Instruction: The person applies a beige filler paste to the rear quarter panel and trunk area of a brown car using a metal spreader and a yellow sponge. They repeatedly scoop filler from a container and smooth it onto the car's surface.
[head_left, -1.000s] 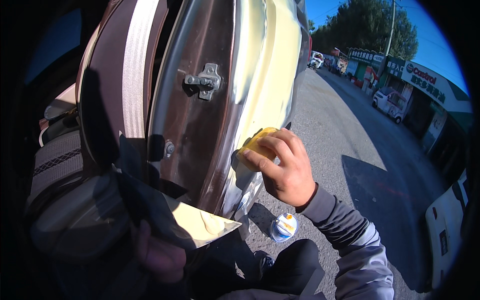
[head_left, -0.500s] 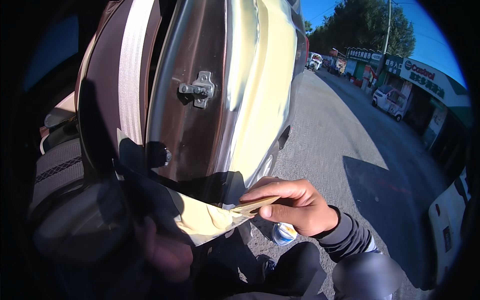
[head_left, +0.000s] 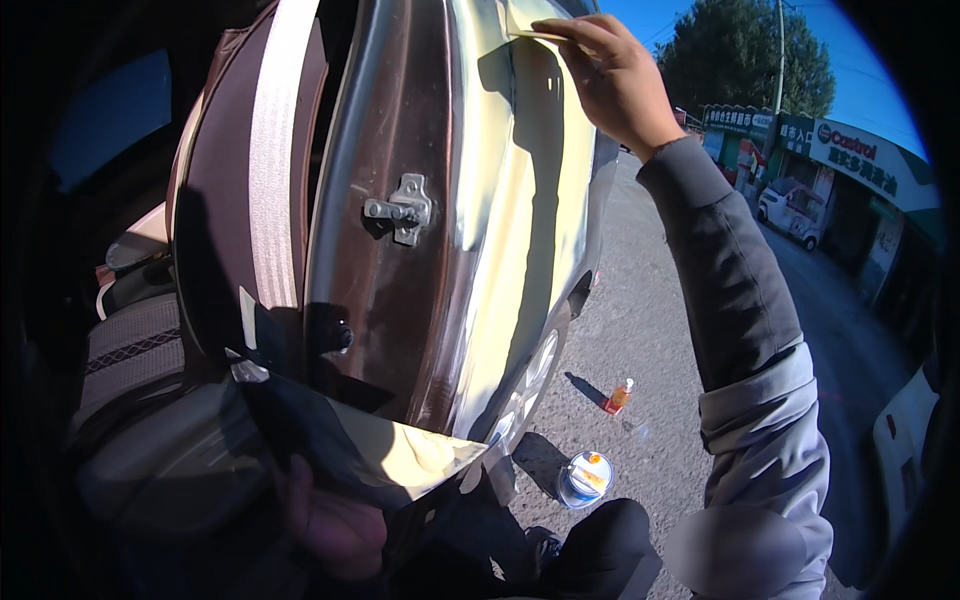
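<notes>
High on the car's rear body panel, my right hand [head_left: 625, 95] pinches a thin, pale yellow spreader [head_left: 548, 37]. Its edge lies against the panel, which is coated with cream-yellow filler [head_left: 490, 310] in long streaks. Low on the left, my left hand [head_left: 340, 525] is mostly in shadow and grips a flat mixing board [head_left: 310, 410]. A smeared mound of cream filler [head_left: 410, 455] sits on the board's sunlit end. The finger ends of my left hand are partly hidden by the board.
The brown door jamb carries a metal striker [head_left: 402, 208], beside a pale seat belt [head_left: 275, 170]. A tin [head_left: 585, 480] and a small orange bottle [head_left: 619, 397] stand on the ground near the rear wheel [head_left: 530, 375]. A white vehicle [head_left: 905, 430] is at right.
My right hand has gone from the board's end up to the top of the coated panel, taking the spreader with it. My left hand stays low with the board.
</notes>
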